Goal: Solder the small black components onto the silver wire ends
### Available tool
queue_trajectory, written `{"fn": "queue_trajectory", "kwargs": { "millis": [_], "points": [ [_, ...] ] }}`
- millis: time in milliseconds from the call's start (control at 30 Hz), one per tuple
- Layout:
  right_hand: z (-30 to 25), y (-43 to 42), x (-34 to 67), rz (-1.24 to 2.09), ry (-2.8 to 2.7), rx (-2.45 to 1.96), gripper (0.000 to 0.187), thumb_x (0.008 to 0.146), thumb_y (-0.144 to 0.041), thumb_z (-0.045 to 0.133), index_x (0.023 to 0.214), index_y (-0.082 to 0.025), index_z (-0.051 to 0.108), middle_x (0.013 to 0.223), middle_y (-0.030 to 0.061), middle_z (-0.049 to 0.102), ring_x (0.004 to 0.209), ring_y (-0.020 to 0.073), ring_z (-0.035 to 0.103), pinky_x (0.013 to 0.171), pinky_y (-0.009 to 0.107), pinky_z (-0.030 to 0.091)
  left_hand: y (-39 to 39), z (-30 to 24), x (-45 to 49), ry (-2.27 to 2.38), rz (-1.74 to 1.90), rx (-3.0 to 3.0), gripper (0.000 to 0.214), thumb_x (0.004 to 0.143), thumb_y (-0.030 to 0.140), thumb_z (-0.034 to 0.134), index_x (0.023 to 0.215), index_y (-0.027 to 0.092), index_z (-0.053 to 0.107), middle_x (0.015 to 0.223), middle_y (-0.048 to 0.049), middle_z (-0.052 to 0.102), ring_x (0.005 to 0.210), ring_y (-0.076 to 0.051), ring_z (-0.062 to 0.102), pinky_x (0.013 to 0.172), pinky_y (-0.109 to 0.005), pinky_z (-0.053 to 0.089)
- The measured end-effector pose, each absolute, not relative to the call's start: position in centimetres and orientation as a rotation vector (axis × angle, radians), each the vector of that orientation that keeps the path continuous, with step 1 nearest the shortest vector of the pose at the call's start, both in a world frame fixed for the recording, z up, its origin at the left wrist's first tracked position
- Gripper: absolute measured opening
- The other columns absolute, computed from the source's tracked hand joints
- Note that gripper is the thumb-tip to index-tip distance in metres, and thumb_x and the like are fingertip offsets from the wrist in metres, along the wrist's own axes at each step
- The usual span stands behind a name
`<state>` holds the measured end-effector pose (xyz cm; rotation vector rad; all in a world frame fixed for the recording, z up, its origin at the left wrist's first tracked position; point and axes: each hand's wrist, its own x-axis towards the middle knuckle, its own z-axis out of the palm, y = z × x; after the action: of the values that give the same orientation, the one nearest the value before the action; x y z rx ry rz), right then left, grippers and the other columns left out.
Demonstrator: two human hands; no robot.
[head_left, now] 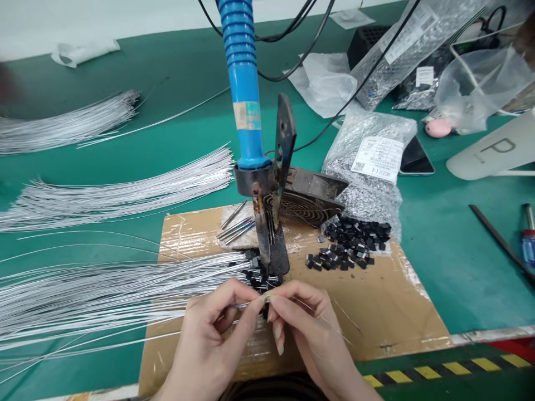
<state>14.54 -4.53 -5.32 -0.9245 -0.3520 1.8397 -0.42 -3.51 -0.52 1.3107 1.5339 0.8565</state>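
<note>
My left hand (221,328) pinches a thin white wire between thumb and forefinger. The fingertips of my right hand (307,323) are closed right against it, below the soldering iron tip (262,236). A fine silvery strand (349,317) trails out past my right hand; whatever else lies between the fingertips is hidden. The blue-handled soldering iron (244,83) is held upright in a dark metal stand (284,139). Behind my fingers, small black connectors (254,273) sit on the ends of a bundle of white wires (125,289).
Two more wire bundles (134,195) lie at the left. Loose black connectors (351,242) are heaped on the cardboard (376,312), beside a bubble-wrap bag (371,139). A small fan (311,195) stands behind the iron. A phone (416,159), white cup (497,147) and screwdriver (529,239) lie rightward.
</note>
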Motion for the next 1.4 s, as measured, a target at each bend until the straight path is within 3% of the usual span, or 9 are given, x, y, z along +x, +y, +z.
{"fn": "queue_trajectory", "kwargs": {
  "millis": [400,567,800,1033,1200,1400],
  "points": [
    [-5.2,-4.7,13.8,1.770,-0.326,-0.922,0.019,0.085,-0.036,0.088,0.078,-0.018,0.084,0.067,0.0009,0.071,0.050,0.0073,0.058,0.049,0.017,0.053,-3.8,-1.0,-0.4,1.534,0.837,1.208,0.031,0.095,0.044,0.072,0.076,0.019,0.074,0.068,-0.0031,0.070,0.061,-0.016,0.061,0.056,-0.024,0.046],
    [-5.3,-4.9,14.4,1.740,-0.479,-0.963,0.014,0.090,-0.035,0.084,0.088,-0.021,0.086,0.073,0.0015,0.073,0.055,0.0095,0.061,0.054,0.021,0.056,-3.4,-0.2,-0.4,1.464,0.820,1.103,0.027,0.094,0.038,0.072,0.075,0.019,0.072,0.066,-0.0006,0.069,0.060,-0.013,0.054,0.057,-0.023,0.038],
    [-5.4,-4.8,15.3,1.727,-0.662,-0.942,0.026,0.105,-0.041,0.064,0.111,-0.025,0.084,0.083,0.0012,0.071,0.063,0.0096,0.063,0.061,0.023,0.052,-3.3,-0.1,-0.3,1.465,0.825,1.077,0.027,0.094,0.038,0.072,0.075,0.019,0.073,0.065,-0.0002,0.065,0.058,-0.012,0.044,0.056,-0.025,0.031],
    [-5.5,-4.8,15.4,1.686,-0.692,-0.950,0.027,0.105,-0.040,0.063,0.111,-0.025,0.085,0.085,0.0023,0.070,0.063,0.0102,0.062,0.061,0.024,0.052,-3.2,-0.1,-0.3,1.473,0.817,1.100,0.029,0.095,0.039,0.071,0.074,0.019,0.072,0.063,-0.0001,0.062,0.058,-0.013,0.045,0.055,-0.026,0.032],
    [-5.3,-4.8,15.2,1.627,-0.706,-1.083,0.017,0.097,-0.037,0.076,0.101,-0.025,0.087,0.081,0.0015,0.068,0.057,0.0092,0.061,0.056,0.021,0.053,-3.2,-0.2,-0.2,1.539,0.843,1.148,0.024,0.095,0.035,0.071,0.075,0.020,0.072,0.062,0.0019,0.063,0.055,-0.011,0.044,0.052,-0.023,0.032],
    [-5.3,-4.8,14.6,1.579,-0.655,-1.108,0.010,0.090,-0.033,0.083,0.093,-0.025,0.088,0.073,-0.0002,0.066,0.053,0.0076,0.060,0.050,0.017,0.052,-3.5,-0.7,-0.4,1.614,0.838,1.298,0.018,0.094,0.030,0.070,0.080,0.021,0.075,0.070,-0.0004,0.070,0.062,-0.013,0.057,0.057,-0.025,0.039]
  ]
}}
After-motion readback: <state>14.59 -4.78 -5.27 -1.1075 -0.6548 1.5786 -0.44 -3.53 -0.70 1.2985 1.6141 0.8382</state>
